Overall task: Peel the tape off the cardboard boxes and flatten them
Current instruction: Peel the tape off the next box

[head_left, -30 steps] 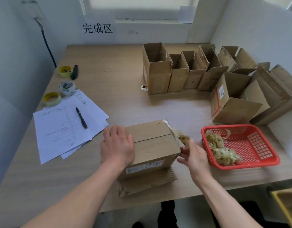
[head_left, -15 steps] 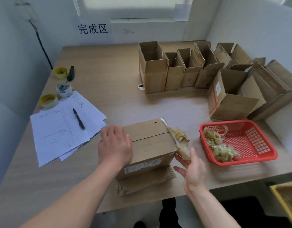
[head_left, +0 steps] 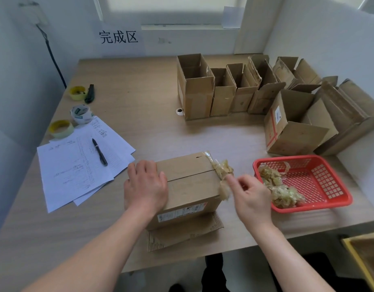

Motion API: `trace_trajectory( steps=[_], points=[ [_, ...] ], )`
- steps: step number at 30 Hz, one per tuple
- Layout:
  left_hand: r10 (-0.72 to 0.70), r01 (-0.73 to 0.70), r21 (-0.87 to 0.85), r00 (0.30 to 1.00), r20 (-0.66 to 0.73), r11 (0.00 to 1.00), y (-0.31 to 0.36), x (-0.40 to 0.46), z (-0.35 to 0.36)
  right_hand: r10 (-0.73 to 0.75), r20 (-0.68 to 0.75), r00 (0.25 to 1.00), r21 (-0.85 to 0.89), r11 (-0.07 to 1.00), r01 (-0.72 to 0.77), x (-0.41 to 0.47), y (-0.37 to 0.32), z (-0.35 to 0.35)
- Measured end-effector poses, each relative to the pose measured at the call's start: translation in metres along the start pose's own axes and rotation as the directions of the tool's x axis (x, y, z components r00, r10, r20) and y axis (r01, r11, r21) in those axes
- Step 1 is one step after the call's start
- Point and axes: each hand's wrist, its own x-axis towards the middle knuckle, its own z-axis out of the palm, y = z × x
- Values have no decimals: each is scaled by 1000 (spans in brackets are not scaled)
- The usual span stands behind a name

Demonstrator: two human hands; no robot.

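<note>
Flat on the lid, my left hand [head_left: 147, 186] pins the closed box [head_left: 190, 186] at the table's near edge, while my right hand [head_left: 250, 196] pinches the crumpled tape [head_left: 222, 172] at its right end. I should pull low, along the seam, then drop it in the red basket [head_left: 329, 199].

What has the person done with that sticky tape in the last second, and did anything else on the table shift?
The right hand has re-gripped: it slid down the crumpled tape at the box's right edge, then came back up, and its fingers now pinch the strip higher, still stuck to the cardboard box. The left hand stays pressed flat on the box top. The red basket, papers and pen have not moved.
</note>
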Motion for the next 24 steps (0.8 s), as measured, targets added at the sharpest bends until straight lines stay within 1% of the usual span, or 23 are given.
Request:
trace_trajectory(
  steps=[1,3,5,7,9,12,14,15,16,18,20,22,24],
  points=[
    [0,0,3,1000,-1,1000,0,0,-1,-12,74,997,-151,988,23,1,-3,5],
    [2,-2,9,1000,1,1000,0,0,-1,66,165,984,-364,931,-1,6,-10,10],
    [1,-1,11,1000,5,1000,0,0,-2,114,206,972,-472,882,-4,11,-16,14],
    [-3,2,9,1000,6,1000,0,0,-2,118,236,965,-517,856,21,15,-20,15],
    [-4,4,10,1000,7,1000,0,0,-1,75,270,960,-499,863,73,17,-19,13],
    [-12,12,12,1000,18,1000,1,0,-1,-4,335,942,-414,898,151,20,-16,10],
    [-12,12,11,1000,21,1000,0,-1,-1,-32,345,938,-391,904,174,21,-11,10],
    [-10,10,9,1000,19,1000,0,0,-1,-25,328,944,-384,910,158,21,-8,12],
    [-7,7,8,1000,19,1000,-1,0,-1,2,296,955,-371,922,113,19,-5,14],
    [-1,1,15,1000,23,1000,-1,0,-1,98,204,974,-330,944,-26,16,-2,21],
    [1,-1,19,1000,25,1000,-2,1,0,194,129,972,-275,949,-153,13,0,27],
    [1,-1,17,1000,28,1000,-2,2,0,273,130,953,-187,951,-246,11,1,31],
    [-2,2,18,999,33,1000,-1,2,0,361,171,917,-50,932,-358,13,4,32]
  ],
)
